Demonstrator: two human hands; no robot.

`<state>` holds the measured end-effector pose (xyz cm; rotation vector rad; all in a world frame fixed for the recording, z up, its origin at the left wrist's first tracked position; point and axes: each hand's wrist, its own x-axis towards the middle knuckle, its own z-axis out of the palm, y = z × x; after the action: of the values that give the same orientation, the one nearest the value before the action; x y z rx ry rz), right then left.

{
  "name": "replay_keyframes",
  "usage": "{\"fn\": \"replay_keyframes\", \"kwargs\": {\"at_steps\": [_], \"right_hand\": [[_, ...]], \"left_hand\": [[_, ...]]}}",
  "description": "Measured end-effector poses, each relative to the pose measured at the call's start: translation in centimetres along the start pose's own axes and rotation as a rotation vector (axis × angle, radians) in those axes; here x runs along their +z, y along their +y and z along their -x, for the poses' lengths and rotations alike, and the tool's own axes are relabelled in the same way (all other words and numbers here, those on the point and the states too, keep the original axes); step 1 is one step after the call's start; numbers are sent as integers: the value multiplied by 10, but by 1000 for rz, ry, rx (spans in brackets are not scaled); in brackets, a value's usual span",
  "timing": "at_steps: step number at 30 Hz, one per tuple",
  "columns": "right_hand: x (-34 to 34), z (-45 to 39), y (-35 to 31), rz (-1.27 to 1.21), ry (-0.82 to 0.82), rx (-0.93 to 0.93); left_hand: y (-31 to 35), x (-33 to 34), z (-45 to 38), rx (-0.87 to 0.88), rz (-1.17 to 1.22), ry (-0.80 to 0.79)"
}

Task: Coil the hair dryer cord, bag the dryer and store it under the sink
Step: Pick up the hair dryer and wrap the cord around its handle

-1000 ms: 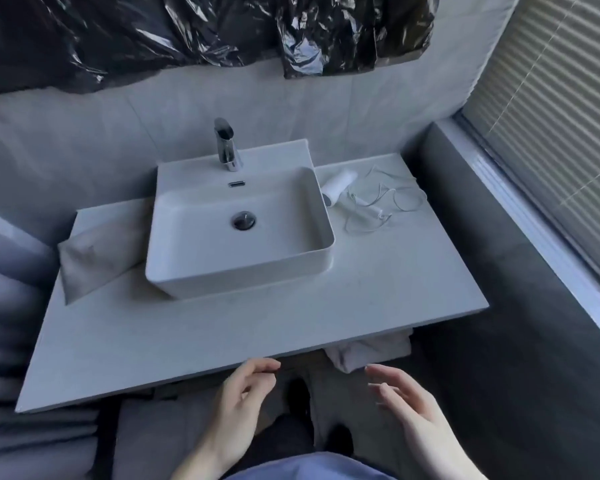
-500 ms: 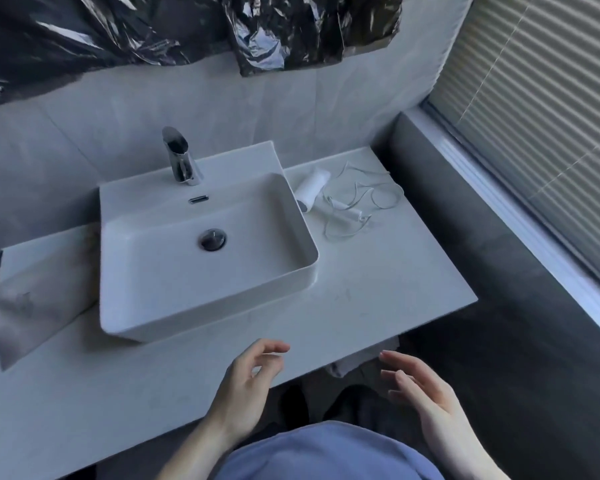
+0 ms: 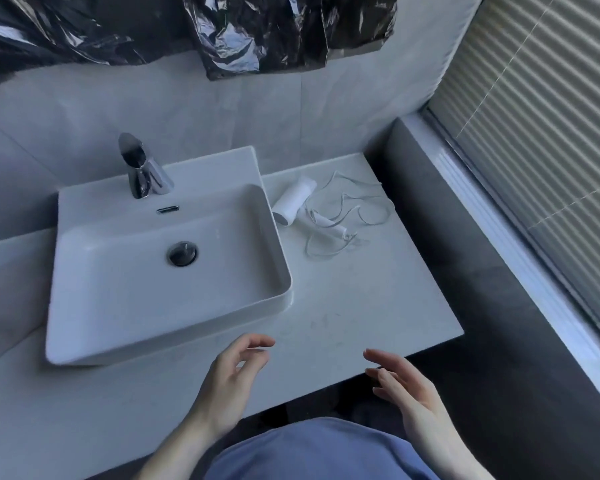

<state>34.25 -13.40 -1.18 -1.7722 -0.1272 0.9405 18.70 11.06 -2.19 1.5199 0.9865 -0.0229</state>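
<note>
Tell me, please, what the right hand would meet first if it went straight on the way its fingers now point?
Probably the bare countertop: the right hand points up-left, roughly toward the sink's front corner, though depth is unclear.

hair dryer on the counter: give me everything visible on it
The hair dryer is white, smooth, plastic-looking, with a cylindrical barrel and a handle angled off toward the near right. It lies on its side on the pale countertop, right of the sink basin, its open barrel end close to the basin wall; contact there is unclear. Its thin white cord sprawls uncoiled in loose loops to the right. Neither hand touches it.
</note>
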Motion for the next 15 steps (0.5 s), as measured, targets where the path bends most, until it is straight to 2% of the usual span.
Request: {"fn": "replay_keyframes", "kwargs": {"at_steps": [9, 15], "right_hand": [[-90, -90, -47, 133, -181, 26], [-113, -160, -81, 173, -285, -3]], "left_hand": [[62, 69, -55, -68, 63, 117], [80, 107, -83, -138, 89, 176]]}}
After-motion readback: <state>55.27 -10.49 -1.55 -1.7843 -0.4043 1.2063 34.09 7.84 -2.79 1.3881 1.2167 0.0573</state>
